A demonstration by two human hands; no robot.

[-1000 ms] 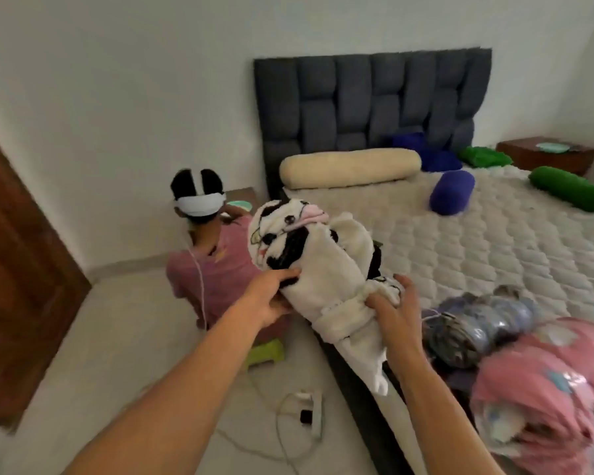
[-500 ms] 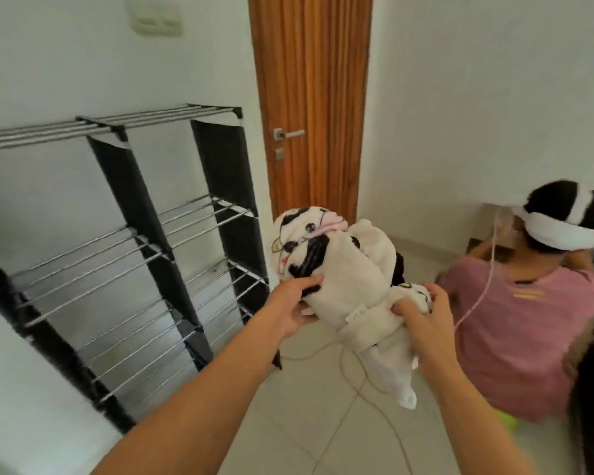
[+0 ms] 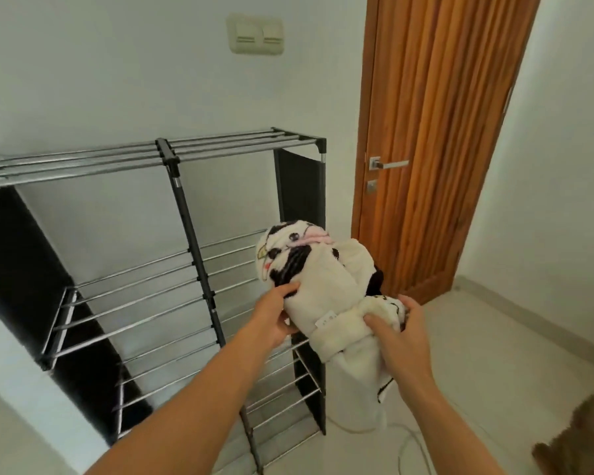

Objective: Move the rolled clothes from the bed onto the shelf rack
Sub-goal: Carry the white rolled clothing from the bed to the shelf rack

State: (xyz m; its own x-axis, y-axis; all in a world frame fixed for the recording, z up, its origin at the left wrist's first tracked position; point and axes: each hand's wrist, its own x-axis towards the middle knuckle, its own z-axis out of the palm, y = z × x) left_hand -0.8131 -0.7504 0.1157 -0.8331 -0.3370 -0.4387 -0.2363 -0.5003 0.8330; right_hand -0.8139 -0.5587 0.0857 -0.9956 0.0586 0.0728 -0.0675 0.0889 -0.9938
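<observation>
Closer now, metal-barred shelf rack (image 3: 172, 275); both hands' grip (image 3: 275, 320) (image 3: 396, 341) clutches fluffy rolled clothes (image 3: 323, 286).

- Left hand (image 3: 271, 318) grips the rolled white-and-black garment (image 3: 318, 289) from its left side.
- Right hand (image 3: 400, 332) pinches its lower wrapped end.
- Shelf rack (image 3: 172, 159) stands left of and behind the grip.

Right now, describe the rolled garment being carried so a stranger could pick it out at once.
Start at the wooden door, then look left to the metal shelf rack beside it. In front of the rack's right end, the left hand and right hand grip a rolled fleece bundle. It is cream-white with black patches and a cartoon face.
</observation>
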